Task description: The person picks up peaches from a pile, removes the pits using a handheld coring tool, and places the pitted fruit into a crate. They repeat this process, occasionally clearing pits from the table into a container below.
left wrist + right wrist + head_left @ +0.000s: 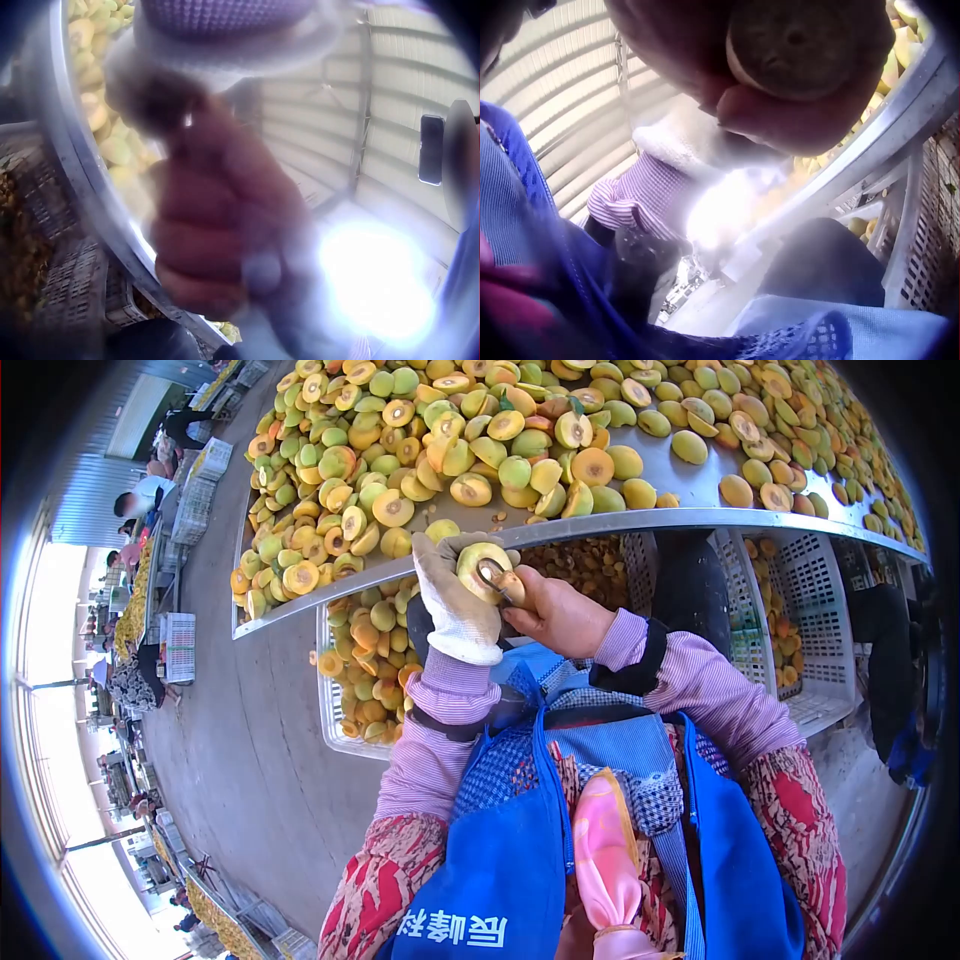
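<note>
In the head view the gloved left hand (455, 590) holds a halved yellow-green fruit (484, 570), cut side toward the bare right hand (565, 615). The right hand grips the wooden handle (513, 589) of a small tool, whose metal loop (491, 571) lies at the pit in the fruit's middle. In the right wrist view the round end of the handle (791, 45) shows within the curled fingers of the right hand (795, 124). The left wrist view is blurred, with the right hand (217, 217) close beside the dark glove (154, 97).
A metal table edge (600, 522) runs just beyond the hands, with heaps of halved fruit (392, 508) on the table. Below stand a white crate (335, 705) of fruit pieces at left and more crates (815, 590) at right. Other people and tables are at far left.
</note>
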The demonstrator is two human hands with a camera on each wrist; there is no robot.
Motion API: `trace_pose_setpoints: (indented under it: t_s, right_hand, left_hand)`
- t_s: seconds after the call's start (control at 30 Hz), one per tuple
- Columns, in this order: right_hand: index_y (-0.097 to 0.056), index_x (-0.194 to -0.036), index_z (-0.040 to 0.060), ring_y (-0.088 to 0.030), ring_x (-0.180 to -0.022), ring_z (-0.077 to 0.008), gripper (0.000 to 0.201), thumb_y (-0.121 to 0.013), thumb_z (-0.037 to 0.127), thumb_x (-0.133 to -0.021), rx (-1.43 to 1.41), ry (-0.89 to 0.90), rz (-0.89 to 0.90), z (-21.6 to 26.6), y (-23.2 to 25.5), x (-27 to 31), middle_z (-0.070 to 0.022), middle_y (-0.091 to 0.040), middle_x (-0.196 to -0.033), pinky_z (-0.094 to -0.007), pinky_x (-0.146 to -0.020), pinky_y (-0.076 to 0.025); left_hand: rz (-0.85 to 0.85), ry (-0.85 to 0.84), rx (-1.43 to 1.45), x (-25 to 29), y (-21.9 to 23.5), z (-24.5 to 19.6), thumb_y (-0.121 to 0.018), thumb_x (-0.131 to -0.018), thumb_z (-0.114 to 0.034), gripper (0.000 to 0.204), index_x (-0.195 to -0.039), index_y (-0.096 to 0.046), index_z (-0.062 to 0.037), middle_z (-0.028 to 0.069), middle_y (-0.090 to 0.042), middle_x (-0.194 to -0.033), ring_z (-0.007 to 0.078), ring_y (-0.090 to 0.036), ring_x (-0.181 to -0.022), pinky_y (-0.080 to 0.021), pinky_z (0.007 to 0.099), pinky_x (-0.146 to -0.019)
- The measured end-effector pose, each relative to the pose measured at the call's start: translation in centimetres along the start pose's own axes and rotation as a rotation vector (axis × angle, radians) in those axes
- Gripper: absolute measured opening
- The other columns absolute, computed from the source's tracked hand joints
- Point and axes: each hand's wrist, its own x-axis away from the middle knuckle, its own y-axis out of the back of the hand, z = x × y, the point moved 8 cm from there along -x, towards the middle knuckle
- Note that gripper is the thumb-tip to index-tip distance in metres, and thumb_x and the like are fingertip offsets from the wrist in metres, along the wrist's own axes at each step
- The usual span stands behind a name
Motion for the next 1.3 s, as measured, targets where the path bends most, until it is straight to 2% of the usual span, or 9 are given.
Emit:
trace_pose_setpoints:
  t_s: [0.23, 0.27, 0.57, 0.83, 0.93, 1.03, 1.1, 1.17, 1.3]
  right_hand:
    - [-0.040, -0.104, 0.0026, -0.056, -0.051, -0.0213, 0.032, -0.053, 0.026, -0.088, -0.089, -0.045, 0.021, -3.1, -0.8, -0.6, -0.0145, -0.057, -0.071, -0.0370, -0.052, -0.047]
    - [-0.045, -0.108, 0.0014, -0.056, -0.082, -0.0348, 0.031, -0.055, 0.022, -0.087, -0.060, -0.161, 0.103, -2.8, -0.5, -0.4, -0.0199, -0.058, -0.088, -0.0393, -0.073, -0.045]
    - [-0.044, -0.104, 0.0004, -0.058, -0.087, -0.0381, 0.032, -0.055, 0.023, -0.085, 0.071, -0.094, 0.144, -2.0, 0.5, 0.4, -0.0235, -0.059, -0.089, -0.0416, -0.075, -0.046]
    - [-0.044, -0.106, 0.0008, -0.058, -0.085, -0.0390, 0.033, -0.056, 0.023, -0.084, 0.144, 0.040, 0.221, -1.1, 1.2, 1.1, -0.0233, -0.059, -0.088, -0.0420, -0.074, -0.046]
    - [-0.045, -0.106, 0.0007, -0.058, -0.083, -0.0381, 0.034, -0.056, 0.024, -0.084, 0.078, 0.078, 0.201, -1.8, 1.4, 0.6, -0.0228, -0.060, -0.088, -0.0418, -0.074, -0.047]
    - [-0.046, -0.108, 0.0007, -0.058, -0.083, -0.0361, 0.036, -0.056, 0.026, -0.085, 0.010, 0.026, 0.248, -2.1, 0.4, 1.2, -0.0223, -0.059, -0.089, -0.0404, -0.076, -0.046]
    - [-0.045, -0.109, 0.0003, -0.058, -0.085, -0.0366, 0.037, -0.054, 0.027, -0.085, 0.009, -0.113, 0.314, -2.7, -0.4, 1.8, -0.0228, -0.059, -0.090, -0.0406, -0.078, -0.046]
    - [-0.045, -0.109, -0.0002, -0.058, -0.086, -0.0384, 0.036, -0.054, 0.026, -0.086, 0.081, 0.018, 0.259, -0.8, 0.7, 2.1, -0.0234, -0.060, -0.090, -0.0411, -0.077, -0.046]
    - [-0.043, -0.108, -0.0006, -0.057, -0.088, -0.0402, 0.037, -0.056, 0.025, -0.084, 0.151, -0.065, 0.224, -2.3, 0.9, 1.2, -0.0246, -0.060, -0.091, -0.0422, -0.075, -0.047]
  left_hand:
    - [0.170, 0.017, -0.224, -1.6, 1.6, 2.3, -0.030, -0.096, -0.036, 0.041, -0.105, -0.046, 0.0005, 0.0134, -0.057, -0.091, 0.0237, -0.059, -0.083, -0.051, 0.0318, -0.074]
    - [0.260, 0.046, -0.336, -1.4, 1.2, 2.2, -0.027, -0.096, -0.039, 0.046, -0.110, -0.043, 0.0016, 0.0139, -0.057, -0.094, 0.0222, -0.058, -0.084, -0.051, 0.0296, -0.076]
    - [0.102, -0.260, -0.244, 0.3, 0.3, 1.5, -0.020, -0.095, -0.042, 0.055, -0.095, -0.053, 0.0020, 0.0145, -0.059, -0.083, 0.0234, -0.059, -0.077, -0.051, 0.0325, -0.073]
    - [0.293, 0.399, -0.214, -0.7, -0.4, 3.7, -0.021, -0.094, -0.047, 0.063, -0.087, -0.056, 0.0049, 0.0178, -0.061, -0.086, 0.0264, -0.060, -0.079, -0.051, 0.0351, -0.073]
    - [0.277, -0.179, -0.312, 1.0, -2.0, 0.6, -0.025, -0.096, -0.043, 0.054, -0.096, -0.055, 0.0022, 0.0115, -0.059, -0.090, 0.0185, -0.058, -0.081, -0.048, 0.0295, -0.074]
    - [0.151, -0.461, -0.565, 1.4, -0.1, 1.1, -0.024, -0.095, -0.048, 0.060, -0.093, -0.055, 0.0034, 0.0149, -0.060, -0.090, 0.0210, -0.059, -0.079, -0.049, 0.0308, -0.075]
    - [0.032, -0.236, -0.350, 1.0, 1.1, 2.0, -0.024, -0.094, -0.050, 0.062, -0.093, -0.055, 0.0034, 0.0148, -0.061, -0.086, 0.0202, -0.060, -0.074, -0.050, 0.0298, -0.072]
    - [0.261, 0.184, -0.394, 0.4, -0.2, 3.5, -0.023, -0.093, -0.054, 0.066, -0.092, -0.055, 0.0033, 0.0146, -0.062, -0.083, 0.0199, -0.060, -0.072, -0.050, 0.0296, -0.071]
    - [0.339, 0.187, -0.150, -0.8, -0.7, 3.8, -0.021, -0.092, -0.056, 0.070, -0.092, -0.057, 0.0040, 0.0143, -0.062, -0.084, 0.0213, -0.060, -0.077, -0.050, 0.0307, -0.071]
